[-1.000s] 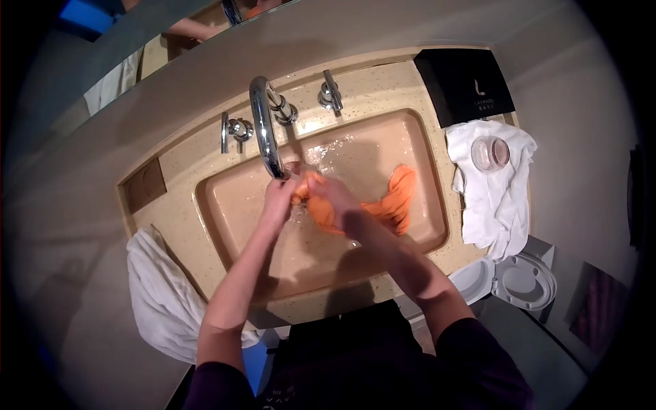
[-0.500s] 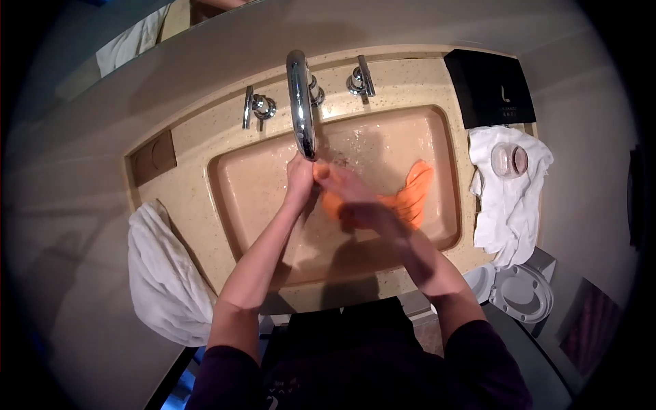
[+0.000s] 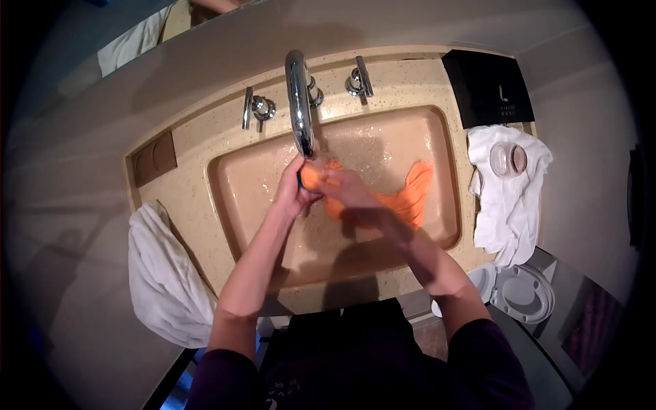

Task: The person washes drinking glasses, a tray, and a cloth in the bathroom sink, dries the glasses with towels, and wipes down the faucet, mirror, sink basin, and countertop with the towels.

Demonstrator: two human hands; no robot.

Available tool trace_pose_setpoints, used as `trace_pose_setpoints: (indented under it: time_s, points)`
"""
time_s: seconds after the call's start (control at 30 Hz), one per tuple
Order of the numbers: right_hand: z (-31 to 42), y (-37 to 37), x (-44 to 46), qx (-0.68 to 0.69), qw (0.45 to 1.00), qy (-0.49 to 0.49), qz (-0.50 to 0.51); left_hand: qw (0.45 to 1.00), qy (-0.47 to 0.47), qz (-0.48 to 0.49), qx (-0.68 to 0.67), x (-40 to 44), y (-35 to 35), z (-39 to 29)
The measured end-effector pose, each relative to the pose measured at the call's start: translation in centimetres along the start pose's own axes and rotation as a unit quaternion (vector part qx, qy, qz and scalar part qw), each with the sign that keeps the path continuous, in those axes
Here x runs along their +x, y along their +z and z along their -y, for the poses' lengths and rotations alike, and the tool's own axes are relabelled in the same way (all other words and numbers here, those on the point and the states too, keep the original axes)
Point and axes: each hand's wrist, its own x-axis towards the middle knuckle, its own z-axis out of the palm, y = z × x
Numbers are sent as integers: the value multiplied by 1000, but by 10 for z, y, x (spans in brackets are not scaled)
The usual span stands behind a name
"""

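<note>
Under the chrome faucet [image 3: 299, 102], both hands work over the sink [image 3: 239, 225]. My left hand [image 3: 292, 195] is curved around a small thing with a dark blue edge [image 3: 300, 179], mostly hidden by fingers and cloth. My right hand [image 3: 350, 190], slightly blurred, grips a bunched end of an orange cloth [image 3: 413, 195] and presses it against that thing. The rest of the wet cloth trails under my right forearm to the right side of the basin. Water runs from the spout onto the hands.
Two chrome handles [image 3: 261, 107] flank the faucet. On the right of the counter lie a black box [image 3: 488, 89] and a white towel [image 3: 502, 225] with glasses [image 3: 507, 159] on it. Another white towel [image 3: 164, 273] hangs at the left edge. A toilet [image 3: 525, 294] stands lower right.
My left hand has turned and opened around the blue-edged thing, which now shows. My right hand has shifted slightly with the bunched cloth. The trailing cloth and counter items stay put.
</note>
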Motion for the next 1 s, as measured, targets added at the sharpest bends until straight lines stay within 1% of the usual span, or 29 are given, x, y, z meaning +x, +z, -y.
trace_pose_setpoints:
  time_s: [0.03,0.07,0.1,0.13,0.17,0.2,0.23,0.27,0.3,0.33,0.37,0.4,0.43,0.47,0.5,0.53,0.57,0.6,0.63,0.67,0.7,0.73,0.77,0.8,0.83,0.9,0.93,0.97,1.0]
  points:
    - [18,7,-5,4,1000,5,1,990,59,4,-128,-7,4,13]
    - [38,15,-8,147,987,53,-30,974,199,-23,-104,-1,2,32]
    - [54,19,-6,283,953,94,-59,974,200,-23,-101,2,4,35]
    - [45,21,-3,284,953,91,-57,967,227,-64,-94,5,5,36]
    - [29,24,-1,161,987,16,-25,958,252,-107,-89,6,4,37]
    - [21,24,-1,34,998,-59,7,969,218,-76,-90,6,1,33]
    - [36,17,-6,32,998,-60,6,969,219,-74,-91,7,-1,26]
    - [52,4,-17,-97,994,10,47,988,142,-37,-50,6,-5,20]
    - [63,-7,-26,-223,967,81,87,998,64,-1,-10,4,-8,15]
    - [48,-17,-25,-225,967,80,86,998,52,-13,30,11,-20,17]
    - [19,-27,-19,-356,933,-24,43,998,53,-10,31,9,-16,16]
    - [3,-34,-16,-476,870,-126,-1,999,50,-14,-6,4,-9,13]
    - [11,-36,-19,-479,869,-127,-3,998,46,-18,-44,-1,-2,10]
    - [17,-39,-24,-244,962,-98,-72,998,46,-16,-46,-6,1,5]
    - [23,-41,-27,7,989,-60,-134,998,55,-6,-36,-11,2,0]
    - [24,-42,-28,3,990,-58,-132,998,64,4,-25,-14,1,-1]
    - [23,-40,-30,166,973,5,-157,998,62,2,-28,-15,-2,2]
    - [22,-38,-31,325,926,66,-180,997,72,-1,2,-13,-5,4]
    - [8,-30,-21,327,926,65,-180,996,84,-4,32,-10,-8,5]
    - [-19,-16,-6,97,967,-93,-215,996,82,-4,35,-7,-11,8]
    - [-35,-4,2,-140,932,-241,-234,994,85,-10,68,-4,-16,13]
    - [-17,3,-2,-138,931,-240,-237,991,88,-16,102,-3,-18,15]
    - [3,6,-7,-229,930,-172,-231,991,87,-15,105,-3,-20,14]
    - [17,8,-12,-317,917,-101,-220,994,65,45,69,-6,-21,12]
    - [12,4,-9,-316,917,-102,-224,993,43,106,33,-7,-20,9]
    - [-2,-5,1,-320,923,-48,-210,991,41,129,15,-11,-9,5]
    - [6,1,-3,-321,922,-48,-209,988,40,147,-9,-17,-4,3]
    - [13,8,-8,-348,902,-51,-249,988,41,147,-11,-24,0,0]
    - [20,13,-12,-375,880,-55,-288,992,-1,125,1,-32,4,-4]
